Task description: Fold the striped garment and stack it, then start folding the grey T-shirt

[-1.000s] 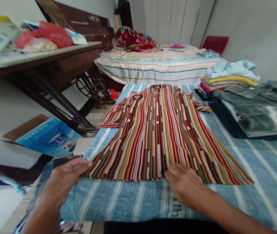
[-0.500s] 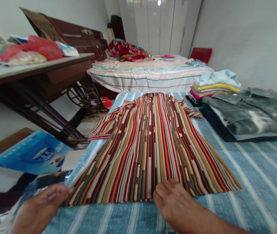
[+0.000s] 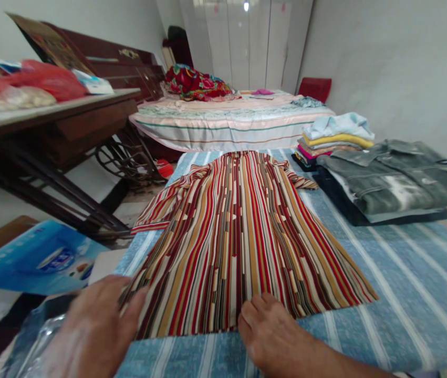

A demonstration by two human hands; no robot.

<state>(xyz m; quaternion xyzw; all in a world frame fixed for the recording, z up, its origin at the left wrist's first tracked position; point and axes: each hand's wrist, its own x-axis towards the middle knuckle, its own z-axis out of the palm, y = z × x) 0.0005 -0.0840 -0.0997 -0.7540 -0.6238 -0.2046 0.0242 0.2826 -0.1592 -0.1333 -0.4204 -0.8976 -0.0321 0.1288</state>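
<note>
A striped shirt (image 3: 231, 236) in red, tan, cream and dark brown lies spread out, collar away from me and hem towards me. My left hand (image 3: 93, 325), slightly blurred, is at its lower left corner, the thumb over the cloth and the fingers around the side edge. The fingertips are partly hidden. At the middle of the hem, my right hand (image 3: 266, 325) has its fingers curled closed on the fabric. The left sleeve (image 3: 160, 205) sticks out sideways, and the right sleeve (image 3: 302, 181) lies near the folded clothes.
Beneath the shirt is a blue bedspread (image 3: 396, 273) with white stripes. On the right lie a pile of folded clothes (image 3: 333, 139) and a grey-green denim jacket (image 3: 404, 178). A sewing-machine table (image 3: 101, 113) and a blue box (image 3: 45, 257) stand left. Another bed (image 3: 231, 123) is behind.
My left hand has moved inward and up over the shirt's lower left corner, drawing that edge slightly right. My right hand stays on the hem. The view has shifted a little.
</note>
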